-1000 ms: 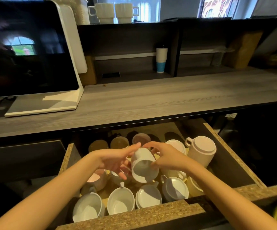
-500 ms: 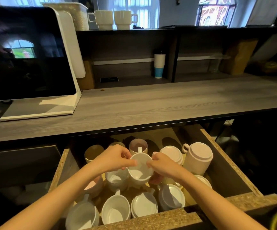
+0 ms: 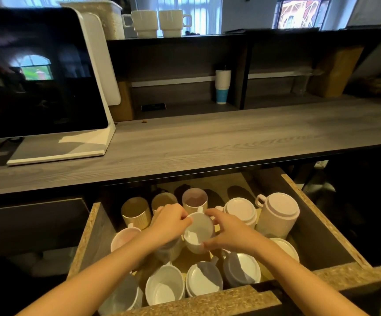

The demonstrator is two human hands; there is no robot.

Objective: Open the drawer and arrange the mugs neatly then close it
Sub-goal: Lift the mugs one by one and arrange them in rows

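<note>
The drawer [image 3: 326, 226] under the counter stands pulled out, with several mugs inside. A white mug [image 3: 199, 233] sits upright in the middle of the drawer, and both hands hold it. My left hand [image 3: 170, 223] grips its left rim and my right hand [image 3: 227, 231] wraps its right side. Beige and lilac mugs [image 3: 194, 200] stand upright at the back. Upside-down white mugs [image 3: 278, 213] stand at the right. More white mugs [image 3: 164, 287] line the front, some upright and some inverted.
The grey wooden counter [image 3: 207, 142] overhangs the back of the drawer. A large screen on a white stand [image 3: 39, 76] stands at its left. Two white mugs [image 3: 159, 22] sit on the top shelf, and a stack of paper cups [image 3: 222, 86] stands in the shelf niche.
The white mug was held tilted on its side above the others. Both hands turned it upright and lowered it among the mugs in the middle of the drawer.
</note>
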